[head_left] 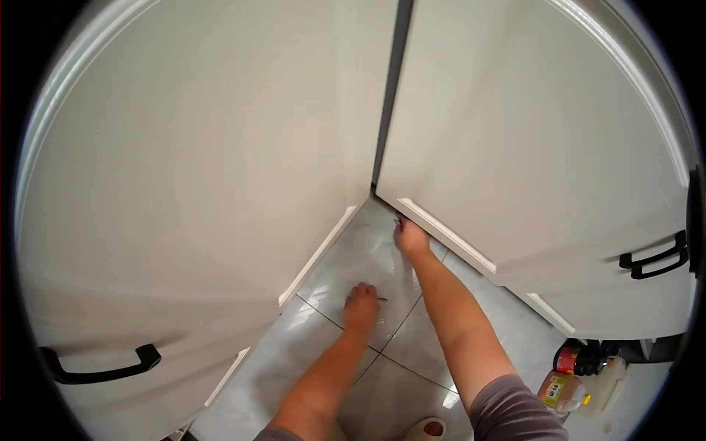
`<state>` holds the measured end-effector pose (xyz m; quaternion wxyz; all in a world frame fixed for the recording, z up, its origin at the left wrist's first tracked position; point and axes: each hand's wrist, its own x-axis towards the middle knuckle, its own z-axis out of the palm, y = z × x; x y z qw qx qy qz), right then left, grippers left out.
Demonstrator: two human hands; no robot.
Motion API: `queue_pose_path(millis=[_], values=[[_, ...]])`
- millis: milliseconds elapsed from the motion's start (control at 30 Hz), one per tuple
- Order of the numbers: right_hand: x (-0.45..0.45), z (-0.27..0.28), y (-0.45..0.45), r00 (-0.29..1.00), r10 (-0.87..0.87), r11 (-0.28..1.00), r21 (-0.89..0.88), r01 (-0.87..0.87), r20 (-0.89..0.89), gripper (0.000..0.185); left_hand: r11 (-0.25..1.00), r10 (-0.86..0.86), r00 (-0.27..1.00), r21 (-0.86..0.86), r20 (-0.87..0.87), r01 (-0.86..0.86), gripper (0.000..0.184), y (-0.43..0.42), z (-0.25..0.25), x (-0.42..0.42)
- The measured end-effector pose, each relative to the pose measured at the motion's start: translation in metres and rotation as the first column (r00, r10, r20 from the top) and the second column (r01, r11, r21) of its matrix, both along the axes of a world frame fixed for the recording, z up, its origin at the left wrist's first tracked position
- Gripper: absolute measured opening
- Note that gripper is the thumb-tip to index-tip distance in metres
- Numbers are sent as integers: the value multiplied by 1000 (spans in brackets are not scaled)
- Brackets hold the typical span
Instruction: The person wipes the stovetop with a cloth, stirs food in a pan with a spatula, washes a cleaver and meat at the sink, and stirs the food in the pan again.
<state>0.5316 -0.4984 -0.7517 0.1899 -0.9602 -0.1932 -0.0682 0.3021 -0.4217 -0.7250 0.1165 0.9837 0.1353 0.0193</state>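
My right hand (pixel 412 237) reaches down to the lower edge of the right white cabinet door (pixel 529 162); its fingers are bent around something small and dark that I cannot make out. Lower and to the left, my left hand (pixel 362 303) is over the grey tiled floor (pixel 323 287), its fingers curled downward and partly hidden. A thin dark object (pixel 382 299) shows beside its fingertips on the right.
The left white door (pixel 206 162) has a black handle (pixel 103 367). Black handles (pixel 654 261) are also on the right. Bottles (pixel 562 389) and a dark red container (pixel 577 360) stand at the lower right. A light slipper (pixel 425 430) shows at the bottom.
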Motion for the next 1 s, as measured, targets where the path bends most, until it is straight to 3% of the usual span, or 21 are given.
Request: queue_pose_path(millis=[33, 133, 300, 333, 400, 433, 500, 533, 600, 633, 667, 700, 733, 800, 833, 867, 933, 1000], values=[[3, 1, 1, 986, -7, 1000, -12, 5, -167, 35, 1000, 6, 1000, 1, -3, -6, 11, 3, 3, -2], [-3, 10, -1, 943, -9, 995, 90, 40, -331, 33, 998, 4, 988, -58, -155, -13, 11, 9, 11, -10], [-1, 7, -3, 979, 6, 990, 142, 24, -204, 14, 924, 122, 986, -349, -118, -156, 13, 15, 6, -25], [-2, 7, -2, 978, 11, 990, 142, 19, -207, 14, 923, 127, 984, -348, -121, -162, 13, 17, 6, -27], [-2, 9, -1, 976, -4, 983, 180, 44, -220, 13, 779, 192, 969, -576, -159, -249, 13, 20, 5, -32], [-2, 10, 2, 953, -44, 979, 176, 101, -301, 9, 778, 198, 967, -575, -161, -255, 13, 20, 5, -34], [-8, 19, 3, 938, -39, 966, 228, 124, -344, 12, 506, 283, 924, -778, -258, -372, 11, 22, 3, -36], [-12, 18, 2, 920, -39, 949, 275, 157, -390, 15, 504, 289, 920, -775, -264, -381, 11, 23, -3, -40], [-40, 25, 2, 938, -33, 926, 342, 158, -345, 19, 37, 384, 831, -892, -403, -450, 11, 21, -6, -47], [-65, 37, 3, 835, 71, 787, 545, 289, -546, 18, 19, 386, 822, -887, -419, -461, 11, 18, 8, -54], [-93, 52, 3, 692, 221, 597, 656, 462, -688, 18, -89, 444, 800, -908, -403, -409, 10, 17, 29, -62], [-125, 75, 3, 574, 294, 508, 633, 584, -765, 18, -191, 505, 765, -916, -400, -353, 10, 14, 52, -72], [-160, 97, 2, 439, 373, 422, 571, 704, -817, 18, -215, 510, 741, -899, -437, -382, 10, 8, 75, -84], [-224, 127, -8, 238, 496, 295, 419, 859, -835, 17, -116, 552, 747, -921, -371, -372, 10, -3, 123, -111], [-254, 151, -9, 200, 550, 247, 386, 889, -811, 17, 44, 594, 751, -921, -288, -388, 14, -10, 143, -126], [-279, 177, -11, 167, 547, 276, 365, 889, -821, 17, 24, 612, 728, -912, -310, -409, 14, -22, 166, -145], [-322, 254, -10, -63, 618, 349, 202, 915, -784, 20, 341, 637, 728, -754, -254, -561, 20, -37, 245, -175], [-359, 279, -13, -154, 561, 450, 143, 881, -814, 24, 241, 674, 674, -773, -302, -587, 31, -53, 291, -215]])
